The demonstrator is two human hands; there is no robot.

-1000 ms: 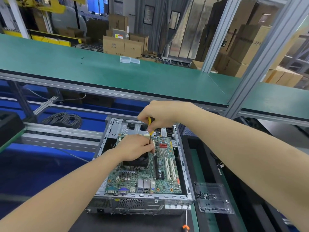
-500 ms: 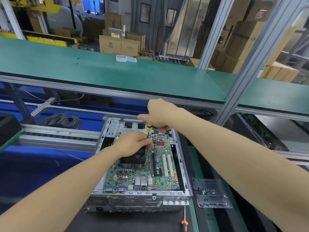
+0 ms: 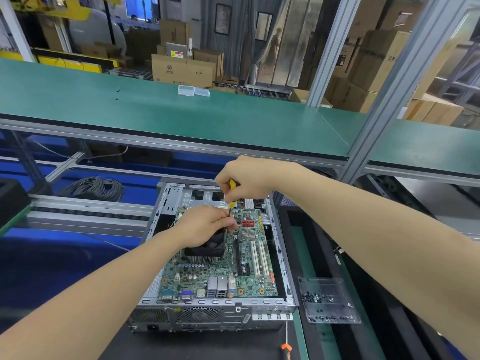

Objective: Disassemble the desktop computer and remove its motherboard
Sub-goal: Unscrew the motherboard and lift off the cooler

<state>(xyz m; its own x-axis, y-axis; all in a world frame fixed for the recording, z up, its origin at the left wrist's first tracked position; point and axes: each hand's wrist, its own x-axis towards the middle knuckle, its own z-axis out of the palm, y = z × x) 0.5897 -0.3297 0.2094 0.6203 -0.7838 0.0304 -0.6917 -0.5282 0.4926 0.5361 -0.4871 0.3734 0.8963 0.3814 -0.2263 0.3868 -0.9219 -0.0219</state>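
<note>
An open desktop case (image 3: 281, 253) lies flat on the black mat, its green motherboard (image 3: 249, 279) still inside. A black CPU cooler (image 3: 207, 249) sits on the board's left half. My right hand (image 3: 246, 181) grips the yellow handle of a screwdriver (image 3: 232, 193) held upright over the board's far edge. My left hand (image 3: 205, 226) rests on the cooler and pinches the screwdriver's dark shaft near its tip. The tip itself is hidden behind my left fingers.
A clear plastic tray (image 3: 328, 300) with several small screws lies right of the case. A second screwdriver with an orange handle (image 3: 287, 345) lies in front of it. A coil of grey cable (image 3: 94, 187) sits at the back left. A green shelf (image 3: 181, 118) overhangs the workspace.
My right hand has shifted slightly on the yellow handle as if turning it. My left hand stays on the cooler and shaft. The view has tilted a little.
</note>
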